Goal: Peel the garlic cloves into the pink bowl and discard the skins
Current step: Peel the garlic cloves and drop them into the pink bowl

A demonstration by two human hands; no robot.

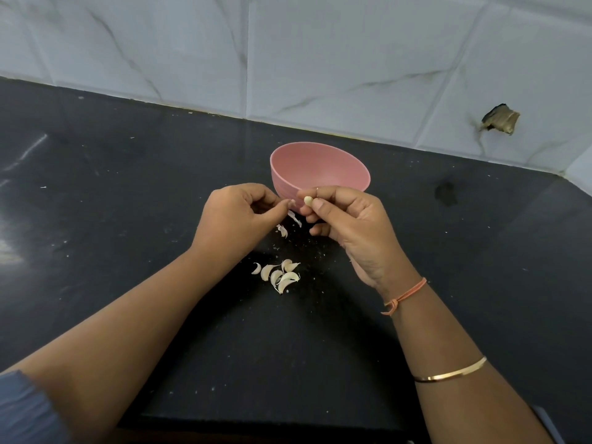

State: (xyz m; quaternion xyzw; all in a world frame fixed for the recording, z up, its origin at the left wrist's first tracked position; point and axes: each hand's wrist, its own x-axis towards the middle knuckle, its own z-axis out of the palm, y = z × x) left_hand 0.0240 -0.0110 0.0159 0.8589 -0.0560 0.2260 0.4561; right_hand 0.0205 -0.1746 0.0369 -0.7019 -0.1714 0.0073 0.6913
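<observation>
A pink bowl [320, 165] stands on the black counter near the back wall, and its visible inside holds nothing. Just in front of it my right hand [346, 225] pinches a small pale garlic clove [308, 200] between thumb and forefinger. My left hand [237, 216] is beside it with the fingers curled, pinching a thin strip of skin [294, 217] that hangs below its fingertips. Another skin piece [282, 230] lies on the counter under the hands. Several unpeeled cloves [281, 275] lie in a small heap nearer to me.
The black counter [128, 203] is speckled with tiny skin crumbs. A white marble-tiled wall [320, 59] runs behind it, with a broken hole [499, 118] at the right. The counter's front edge is close to my body.
</observation>
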